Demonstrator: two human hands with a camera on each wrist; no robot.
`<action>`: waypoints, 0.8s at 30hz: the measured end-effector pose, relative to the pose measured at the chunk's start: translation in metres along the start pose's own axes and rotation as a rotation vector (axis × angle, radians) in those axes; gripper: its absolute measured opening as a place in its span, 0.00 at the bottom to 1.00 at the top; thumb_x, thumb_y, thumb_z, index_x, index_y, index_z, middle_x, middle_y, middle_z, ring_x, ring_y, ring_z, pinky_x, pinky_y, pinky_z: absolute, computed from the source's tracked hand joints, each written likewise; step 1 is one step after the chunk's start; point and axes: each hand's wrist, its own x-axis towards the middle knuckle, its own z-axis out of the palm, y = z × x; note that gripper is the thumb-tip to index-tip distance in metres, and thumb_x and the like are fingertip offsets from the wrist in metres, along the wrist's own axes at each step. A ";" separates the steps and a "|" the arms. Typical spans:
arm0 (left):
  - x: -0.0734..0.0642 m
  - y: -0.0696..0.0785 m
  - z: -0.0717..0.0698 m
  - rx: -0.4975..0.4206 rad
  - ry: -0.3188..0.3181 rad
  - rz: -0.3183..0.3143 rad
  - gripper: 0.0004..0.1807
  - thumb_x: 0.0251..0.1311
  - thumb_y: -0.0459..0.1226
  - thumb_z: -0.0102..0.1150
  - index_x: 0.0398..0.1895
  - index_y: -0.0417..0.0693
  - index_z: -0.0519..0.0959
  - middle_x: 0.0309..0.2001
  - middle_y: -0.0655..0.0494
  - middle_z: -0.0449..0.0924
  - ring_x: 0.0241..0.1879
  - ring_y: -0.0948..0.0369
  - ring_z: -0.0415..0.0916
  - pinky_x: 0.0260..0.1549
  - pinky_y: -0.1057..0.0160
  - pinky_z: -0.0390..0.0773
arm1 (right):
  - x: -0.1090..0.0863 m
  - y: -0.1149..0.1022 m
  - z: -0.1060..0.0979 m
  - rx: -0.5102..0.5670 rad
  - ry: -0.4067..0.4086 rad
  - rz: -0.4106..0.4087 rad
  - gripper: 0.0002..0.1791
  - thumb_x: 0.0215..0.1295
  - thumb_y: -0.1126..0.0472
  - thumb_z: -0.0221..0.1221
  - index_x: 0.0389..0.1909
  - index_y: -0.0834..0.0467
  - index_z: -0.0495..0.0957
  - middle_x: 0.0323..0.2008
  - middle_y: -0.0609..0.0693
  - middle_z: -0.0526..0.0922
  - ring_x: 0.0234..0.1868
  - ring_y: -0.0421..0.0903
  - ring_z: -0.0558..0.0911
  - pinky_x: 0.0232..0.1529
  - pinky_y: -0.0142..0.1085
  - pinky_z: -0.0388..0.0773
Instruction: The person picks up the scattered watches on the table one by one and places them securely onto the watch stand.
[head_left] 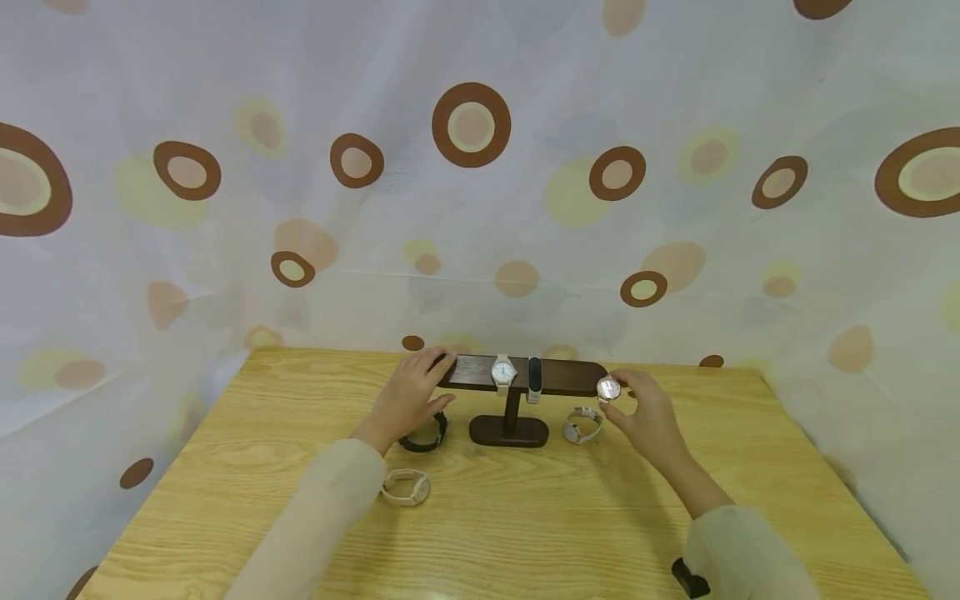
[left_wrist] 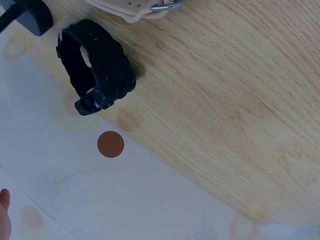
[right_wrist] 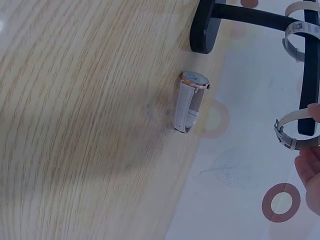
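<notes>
A dark wooden watch stand (head_left: 562, 377) carries a watch with a white dial (head_left: 503, 372) and a fitness band with a black face (head_left: 535, 375) on its bar. My left hand (head_left: 405, 396) rests its fingers on the bar's left end, the thumb apart below. At the other end, my right hand (head_left: 651, 421) pinches a light-strapped watch (head_left: 608, 388) between thumb and fingers. Seen from the right wrist, that watch's closed strap (right_wrist: 286, 131) loops around the bar's tip. Only a fingertip of the left hand (left_wrist: 4, 215) shows in the left wrist view.
On the wooden table (head_left: 517, 533), a black watch (left_wrist: 102, 62) lies beneath the left hand and a beige watch (head_left: 406, 488) nearer the front. Another pale-strapped watch (right_wrist: 189, 102) stands right of the stand's base (head_left: 508, 431). Patterned cloth (head_left: 525, 208) hangs behind.
</notes>
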 end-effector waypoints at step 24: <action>0.007 -0.002 -0.008 -0.076 -0.053 -0.005 0.25 0.52 0.38 0.65 0.52 0.33 0.76 0.49 0.41 0.75 0.50 0.49 0.75 0.50 0.55 0.77 | 0.024 0.006 -0.014 0.036 -0.278 0.110 0.25 0.52 0.72 0.63 0.53 0.74 0.70 0.51 0.71 0.74 0.52 0.66 0.75 0.54 0.54 0.74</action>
